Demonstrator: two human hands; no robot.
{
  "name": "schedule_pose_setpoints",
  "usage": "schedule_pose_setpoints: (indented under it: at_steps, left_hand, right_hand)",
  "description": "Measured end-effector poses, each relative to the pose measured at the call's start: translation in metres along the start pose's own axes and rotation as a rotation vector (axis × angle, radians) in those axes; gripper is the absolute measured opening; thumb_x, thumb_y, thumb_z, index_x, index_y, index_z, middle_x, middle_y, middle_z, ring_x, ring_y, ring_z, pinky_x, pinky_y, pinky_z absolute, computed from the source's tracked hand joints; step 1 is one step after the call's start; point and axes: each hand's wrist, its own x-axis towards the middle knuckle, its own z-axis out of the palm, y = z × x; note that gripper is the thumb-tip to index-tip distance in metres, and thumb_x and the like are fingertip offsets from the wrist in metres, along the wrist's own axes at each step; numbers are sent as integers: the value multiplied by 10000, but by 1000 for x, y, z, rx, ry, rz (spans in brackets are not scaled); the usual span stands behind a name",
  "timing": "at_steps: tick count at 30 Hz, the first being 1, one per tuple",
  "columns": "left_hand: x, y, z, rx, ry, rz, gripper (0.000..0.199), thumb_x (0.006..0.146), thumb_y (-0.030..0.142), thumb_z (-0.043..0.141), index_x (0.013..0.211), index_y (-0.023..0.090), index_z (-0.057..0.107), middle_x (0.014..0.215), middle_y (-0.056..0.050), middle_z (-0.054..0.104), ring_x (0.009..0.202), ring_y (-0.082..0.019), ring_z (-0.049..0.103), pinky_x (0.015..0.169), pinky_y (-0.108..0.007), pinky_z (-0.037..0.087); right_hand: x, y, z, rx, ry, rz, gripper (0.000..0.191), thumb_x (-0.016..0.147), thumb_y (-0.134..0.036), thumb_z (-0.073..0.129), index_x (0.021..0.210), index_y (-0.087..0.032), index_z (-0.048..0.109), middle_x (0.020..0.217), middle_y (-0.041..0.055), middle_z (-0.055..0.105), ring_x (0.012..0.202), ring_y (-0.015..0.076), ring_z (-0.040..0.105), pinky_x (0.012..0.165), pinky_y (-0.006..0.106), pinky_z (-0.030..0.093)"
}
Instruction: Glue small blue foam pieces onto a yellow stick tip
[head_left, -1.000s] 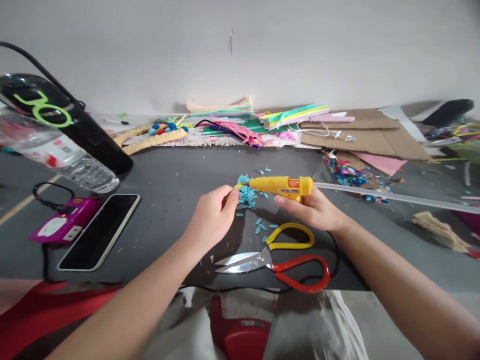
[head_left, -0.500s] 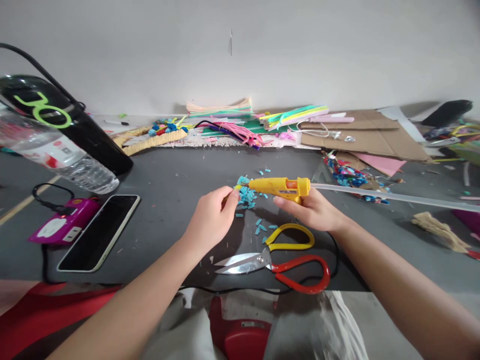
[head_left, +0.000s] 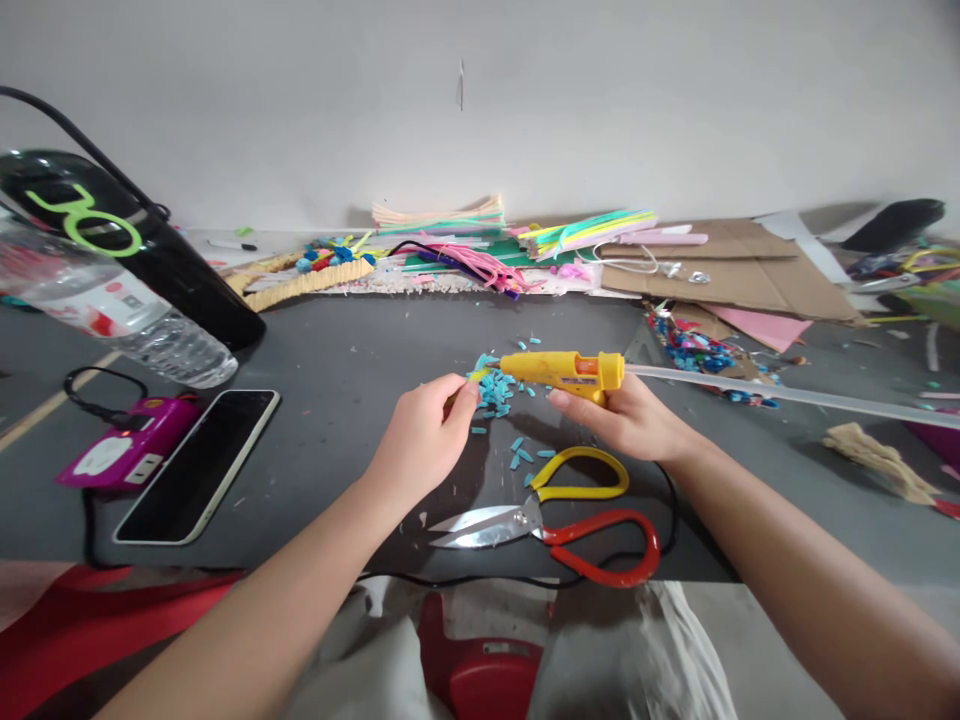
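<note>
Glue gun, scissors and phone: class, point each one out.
Glue gun (head_left: 555, 371): head view, on its yellow body.
Scissors (head_left: 529, 517): head view, on the metal by the pivot.
Phone (head_left: 199, 466): head view, on its dark screen.

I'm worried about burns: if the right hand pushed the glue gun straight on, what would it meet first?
Probably the yellow piece in the left hand, just beyond the nozzle, though depth is unclear.

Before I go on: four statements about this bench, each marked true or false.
1. The right hand grips the yellow plastic glue gun. True.
2. The left hand holds the metal scissors with red and yellow handles. False: they lie on the grey tabletop.
3. A translucent glue stick extends from the glue gun's rear. True.
4. The black-screened phone with a white rim lies right of the scissors. False: it lies left of them.
</note>
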Motion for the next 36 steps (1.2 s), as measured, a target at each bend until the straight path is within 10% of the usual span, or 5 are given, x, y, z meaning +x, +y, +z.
schedule_pose_setpoints:
  at_steps: [14, 23, 27, 36]
  left_hand:
    - [0, 2, -1, 7, -8, -14, 383, 998, 407, 441, 690, 189, 508, 576, 46, 380, 532, -103, 344, 522, -263, 248]
    - [-1, 1, -4, -6, 14, -19, 377, 988, 441, 459, 813, 179, 666, 594, 27, 493, 529, -112, 391, 515, -255, 271]
    - [0, 0, -7, -8, 23, -19, 362, 981, 423, 459, 841, 175, 683, 606, 21, 508, 517, -113, 397, 508, -252, 282]
    - [2, -3, -8, 32, 9, -18, 365, 973, 423, 460, 843, 176, 695, 602, 20, 515, 524, -118, 409, 516, -254, 286]
  right_hand:
    - [1, 2, -4, -56, 22, 30, 419, 963, -482, 576, 1270, -208, 653, 1070, 58, 735, 924, 249, 678, 853, 379, 546]
    - [6, 28, -33, -374, 239, 209, 477, 898, -648, 563, 708, -216, 629, 559, 1, 496, 524, 160, 463, 523, 313, 381]
    - [12, 51, -44, -480, 327, 240, 457, 891, -630, 569, 810, -195, 683, 620, 32, 595, 638, 215, 578, 607, 328, 434]
    - [13, 52, -50, -555, 193, 278, 456, 801, -661, 656, 720, -214, 608, 655, 36, 610, 625, 205, 549, 588, 317, 367]
